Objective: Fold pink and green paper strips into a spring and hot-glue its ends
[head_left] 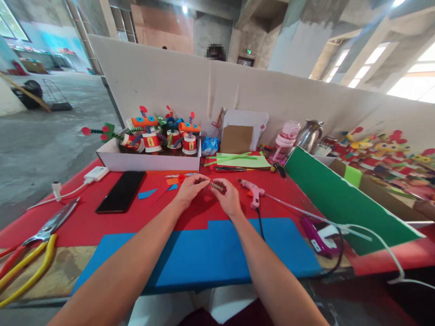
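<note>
Over the red table covering (190, 217), my two hands hold a small ridged coil (216, 186) like a spring; its material is too small to make out. The fingers of my left hand (189, 190) are pinched together at the coil's left end. My right hand (229, 198) is closed round its right end. Just beyond my left hand lie a small orange roll (181, 178) and scraps of blue paper (147, 194). To the right of my right hand, a pink glue gun (253, 191) rests on the table.
A white box (149, 162) of paper-cup figures stands behind a phone (121, 192). Large shears (47, 231) lie at left. Green paper strips (234, 159) are at the back. A green panel (346, 203), a purple power strip (318, 236) and cables occupy the right.
</note>
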`<action>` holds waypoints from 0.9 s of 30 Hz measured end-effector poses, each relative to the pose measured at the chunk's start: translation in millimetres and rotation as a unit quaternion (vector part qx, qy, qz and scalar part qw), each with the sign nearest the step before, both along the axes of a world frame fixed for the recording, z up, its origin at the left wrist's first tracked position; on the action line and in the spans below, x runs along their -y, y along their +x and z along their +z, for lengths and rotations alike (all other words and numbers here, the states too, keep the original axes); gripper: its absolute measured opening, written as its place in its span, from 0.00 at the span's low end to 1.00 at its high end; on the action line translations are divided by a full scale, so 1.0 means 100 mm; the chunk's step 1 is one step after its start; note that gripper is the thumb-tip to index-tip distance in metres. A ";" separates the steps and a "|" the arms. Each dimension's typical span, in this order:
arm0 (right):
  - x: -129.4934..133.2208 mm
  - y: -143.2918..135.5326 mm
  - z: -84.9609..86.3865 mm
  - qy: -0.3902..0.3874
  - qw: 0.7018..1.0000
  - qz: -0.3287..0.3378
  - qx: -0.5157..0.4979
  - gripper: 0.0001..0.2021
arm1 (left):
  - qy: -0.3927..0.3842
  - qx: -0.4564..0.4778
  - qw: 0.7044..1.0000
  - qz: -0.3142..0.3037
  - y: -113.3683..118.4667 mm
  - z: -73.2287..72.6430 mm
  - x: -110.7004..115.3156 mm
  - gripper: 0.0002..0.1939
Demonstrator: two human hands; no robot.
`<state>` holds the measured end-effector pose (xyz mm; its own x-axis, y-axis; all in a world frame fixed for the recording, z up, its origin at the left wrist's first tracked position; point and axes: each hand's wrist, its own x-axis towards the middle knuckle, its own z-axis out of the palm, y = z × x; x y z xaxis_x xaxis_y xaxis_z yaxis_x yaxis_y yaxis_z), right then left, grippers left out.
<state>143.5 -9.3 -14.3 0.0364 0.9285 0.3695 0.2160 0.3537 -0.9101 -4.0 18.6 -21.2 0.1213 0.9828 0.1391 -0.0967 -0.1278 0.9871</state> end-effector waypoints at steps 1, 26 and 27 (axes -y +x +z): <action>0.00 0.00 0.00 -0.003 1.000 0.001 -0.001 0.09 | -0.005 0.003 1.000 0.001 0.00 0.00 0.00 0.12; -0.08 0.05 -0.10 0.008 0.999 -0.023 0.033 0.09 | -0.037 0.078 0.995 0.049 -0.07 0.07 -0.03 0.15; -0.08 0.05 -0.10 0.009 0.999 -0.025 0.034 0.09 | -0.038 0.080 0.995 0.051 -0.07 0.06 -0.03 0.15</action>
<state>148.5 -1.4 -24.4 0.0577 0.9190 0.3900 0.2949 0.3576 -0.8861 -10.9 21.8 -15.1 0.0023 0.9973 0.0731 -0.2430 -0.0703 0.9675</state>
